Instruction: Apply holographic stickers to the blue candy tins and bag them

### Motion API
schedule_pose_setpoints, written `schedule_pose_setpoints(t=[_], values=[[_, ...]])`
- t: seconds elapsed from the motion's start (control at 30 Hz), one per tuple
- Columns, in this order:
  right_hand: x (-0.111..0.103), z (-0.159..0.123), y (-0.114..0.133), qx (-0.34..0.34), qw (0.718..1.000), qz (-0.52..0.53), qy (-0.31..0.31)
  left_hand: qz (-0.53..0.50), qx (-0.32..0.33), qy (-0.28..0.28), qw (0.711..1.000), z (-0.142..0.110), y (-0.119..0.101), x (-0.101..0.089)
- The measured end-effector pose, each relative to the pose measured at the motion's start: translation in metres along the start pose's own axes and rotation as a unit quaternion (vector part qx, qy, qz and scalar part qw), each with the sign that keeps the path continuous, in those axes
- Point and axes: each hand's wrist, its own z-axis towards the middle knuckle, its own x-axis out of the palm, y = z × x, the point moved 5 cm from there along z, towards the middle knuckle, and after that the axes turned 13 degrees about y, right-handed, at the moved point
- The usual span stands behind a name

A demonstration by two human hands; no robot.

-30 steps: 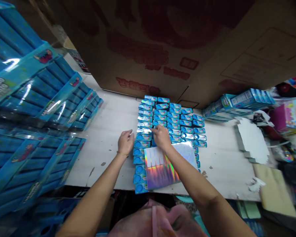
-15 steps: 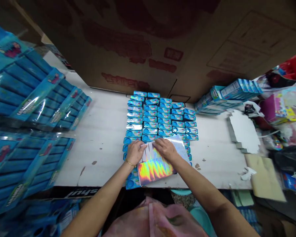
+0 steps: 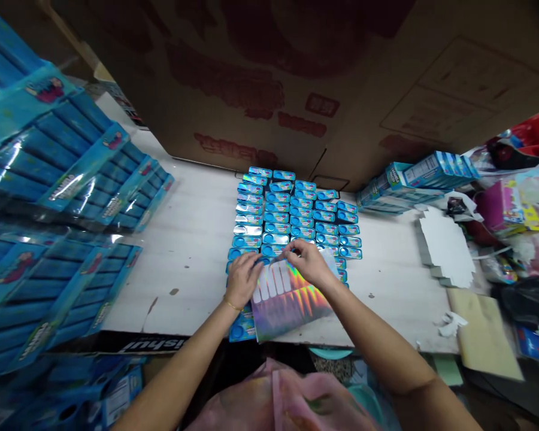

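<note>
A shiny holographic sticker sheet [image 3: 278,311] lies tilted over the front rows of small blue tins [image 3: 277,228]. Several white oblong gaps show along its upper left part. My left hand [image 3: 242,278] grips the sheet's upper left edge, fingers bent round it. At the sheet's top edge, my right hand [image 3: 308,260] is closed in a pinch; a thin strip that looks like a sticker reaches from its fingertips toward the left hand. The tins stand in close columns on the white table, lids up. Both hands and the sheet hide some front tins.
Tall shrink-wrapped stacks of blue boxes [image 3: 63,179] rise on the left. A large cardboard box [image 3: 251,90] stands behind the tins. On the right are more blue boxes [image 3: 399,185], a white cut-out card piece [image 3: 447,245], a beige board [image 3: 485,332] and crumpled paper [image 3: 452,323].
My right hand has come back from the tins to the sheet's top edge and now pinches there. My left hand moved from the bare table onto the sheet's left edge. The view shifted slightly.
</note>
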Motion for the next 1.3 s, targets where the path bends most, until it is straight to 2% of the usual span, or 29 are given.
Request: schedule_pose_setpoints(t=[0.07,0.13,0.2,0.3,0.4,0.5,0.67,0.77,0.87,1.03,1.17,1.23,1.3], values=[[0.015,0.016,-0.012,0.052,0.995,0.083,-0.007,-0.193,-0.043,-0.025,0.980,-0.004,0.007,-0.008],[0.031,0.027,-0.023,0.099,0.983,0.155,-0.018,-0.355,-0.094,-0.043,0.929,-0.007,0.013,-0.012],[0.044,0.035,-0.030,0.123,0.970,0.208,-0.028,-0.426,-0.127,-0.061,0.894,-0.008,0.017,-0.017],[0.057,0.043,-0.034,0.122,0.961,0.242,-0.052,-0.440,-0.143,-0.072,0.883,-0.005,0.023,-0.026],[0.065,0.052,-0.035,0.103,0.971,0.199,-0.078,-0.423,-0.137,-0.088,0.891,0.002,0.034,-0.036],[0.071,0.061,-0.030,0.086,0.986,0.101,-0.099,-0.377,-0.138,-0.123,0.908,0.012,0.052,-0.046],[0.078,0.074,-0.019,0.073,0.988,-0.057,-0.127,-0.238,-0.118,-0.155,0.951,0.028,0.074,-0.060],[0.081,0.080,-0.016,0.066,0.979,-0.138,-0.134,-0.149,-0.102,-0.158,0.971,0.034,0.079,-0.063],[0.083,0.085,-0.015,0.068,0.965,-0.226,-0.115,-0.114,-0.099,-0.151,0.977,0.039,0.083,-0.060],[0.082,0.080,-0.005,0.037,0.919,-0.385,-0.079,-0.087,-0.121,-0.131,0.980,0.045,0.091,-0.056],[0.088,0.073,0.000,-0.021,0.879,-0.476,0.027,-0.016,-0.149,-0.114,0.982,0.037,0.082,-0.062],[0.082,0.070,-0.002,-0.024,0.875,-0.481,0.043,0.007,-0.107,-0.132,0.985,0.026,0.064,-0.065],[0.064,0.064,-0.007,-0.011,0.892,-0.452,0.014,0.044,-0.036,-0.115,0.992,0.014,0.038,-0.061]])
